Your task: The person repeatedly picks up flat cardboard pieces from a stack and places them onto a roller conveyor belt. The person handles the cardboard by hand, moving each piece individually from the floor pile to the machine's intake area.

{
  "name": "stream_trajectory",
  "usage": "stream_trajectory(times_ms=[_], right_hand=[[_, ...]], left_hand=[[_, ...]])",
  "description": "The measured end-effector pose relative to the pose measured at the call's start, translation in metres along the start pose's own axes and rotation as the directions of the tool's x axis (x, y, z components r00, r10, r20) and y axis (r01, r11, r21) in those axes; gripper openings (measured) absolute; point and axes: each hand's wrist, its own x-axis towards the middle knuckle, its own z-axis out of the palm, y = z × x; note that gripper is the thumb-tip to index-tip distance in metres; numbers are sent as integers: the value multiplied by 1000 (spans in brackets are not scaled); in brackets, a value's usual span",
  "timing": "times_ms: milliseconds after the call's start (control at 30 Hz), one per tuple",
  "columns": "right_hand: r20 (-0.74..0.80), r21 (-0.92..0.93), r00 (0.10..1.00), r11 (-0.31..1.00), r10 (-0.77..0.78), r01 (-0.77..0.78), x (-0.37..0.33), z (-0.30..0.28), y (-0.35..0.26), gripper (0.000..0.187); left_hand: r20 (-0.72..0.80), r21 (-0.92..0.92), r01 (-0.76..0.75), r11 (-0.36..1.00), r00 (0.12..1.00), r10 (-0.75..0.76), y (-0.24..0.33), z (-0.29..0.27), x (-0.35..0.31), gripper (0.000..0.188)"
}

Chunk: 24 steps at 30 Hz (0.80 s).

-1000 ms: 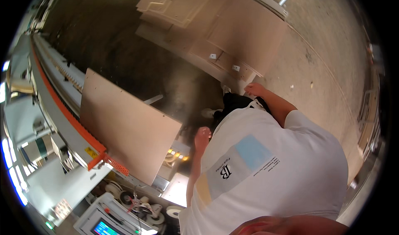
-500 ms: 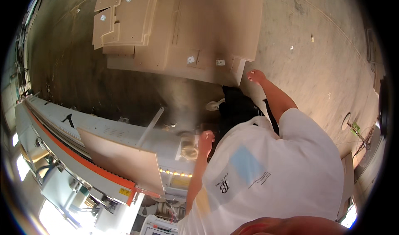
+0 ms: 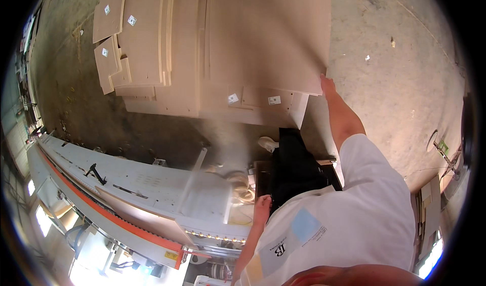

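My right hand [image 3: 328,85] reaches to the near right corner of a large brown board [image 3: 268,33], its fingers closed at the board's edge. That board lies on top of a stack of panels. My left hand [image 3: 262,207] hangs low by my side with curled fingers and nothing visible in it. It is nearest to the grey-white bed of a long machine [image 3: 167,179] and a coil of pale edging strip [image 3: 243,189]. Smaller cut panels [image 3: 144,38] with white labels lie on the left part of the stack.
The machine runs along the left with an orange rail [image 3: 116,212], a black clamp-like part [image 3: 95,174] and a brown panel [image 3: 147,217] lying along it. Concrete floor [image 3: 390,83] stretches to the right. A wheeled stand [image 3: 444,152] is at the far right.
My right hand has moved from beside the stack's corner up to the large board's edge. The view has shifted, and less of the panel on the machine shows. My left hand stays low, still curled.
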Motion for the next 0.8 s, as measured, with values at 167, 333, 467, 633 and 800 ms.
stream_trajectory(times_ms=[167, 333, 467, 633, 800], right_hand=[[232, 415, 970, 894, 77, -170, -31, -13, -9, 93], [104, 303, 992, 948, 74, -102, -52, -15, 7, 103], [235, 385, 972, 917, 13, -105, -137, -37, 16, 107], [347, 440, 935, 869, 68, -226, -238, -104, 54, 94], [430, 468, 901, 839, 57, -277, -306, -183, 90, 81]], left_hand=[[28, -47, -50, 998, 998, 51, 17, 5, 15, 24], [48, -217, 59, 974, 998, -49, 0, -19, 47, 25], [55, -128, -100, 987, 993, 108, 36, -24, 71, 27], [74, -71, -404, 912, 910, 409, 108, -37, 126, 32], [-30, -835, -199, 513, 947, 319, 207, -21, 119, 29]])
